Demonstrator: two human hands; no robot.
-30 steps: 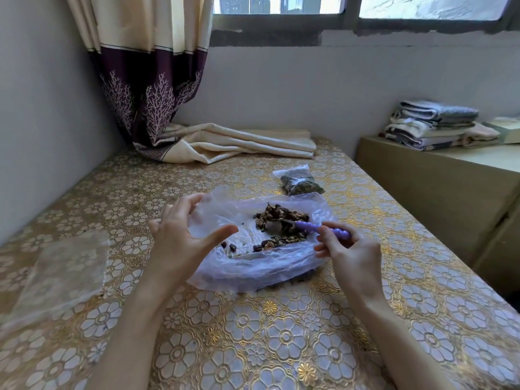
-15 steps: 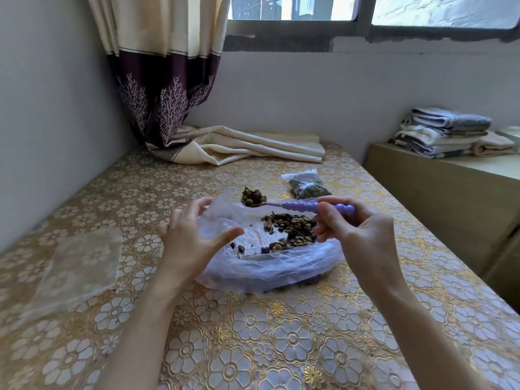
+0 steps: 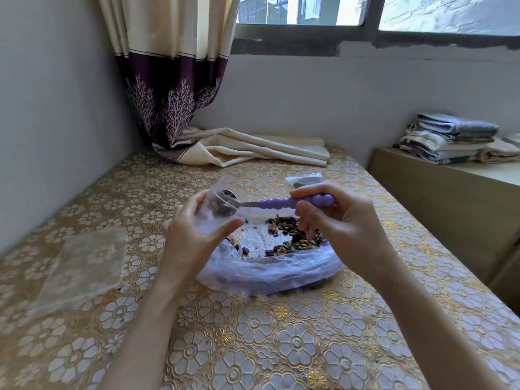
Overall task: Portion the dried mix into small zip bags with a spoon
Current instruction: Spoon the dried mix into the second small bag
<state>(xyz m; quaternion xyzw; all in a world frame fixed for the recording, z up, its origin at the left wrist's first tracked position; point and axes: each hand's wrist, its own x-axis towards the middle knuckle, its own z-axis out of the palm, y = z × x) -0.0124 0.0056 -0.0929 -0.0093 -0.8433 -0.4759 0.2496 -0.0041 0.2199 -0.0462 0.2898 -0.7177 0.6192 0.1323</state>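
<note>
At frame centre: left hand (image 3: 194, 235) pinches the small zip bag (image 3: 222, 208) open.
Right hand (image 3: 340, 223): grips purple spoon (image 3: 295, 202), bowl inside that bag.
Dried mix (image 3: 292, 235): lower right, in the large bag (image 3: 270, 271).

A gold tablecloth (image 3: 253, 347) is covered with white flower medallions. A cream curtain (image 3: 174, 66) is banded in dark purple and printed with pale branching coral shapes. A lilac beaded handle is seen on the metal spoon (image 3: 295, 202). Brown, black and greenish tones are shown by the dried mix (image 3: 292, 235) in a bluish translucent bag (image 3: 270, 274).
</note>
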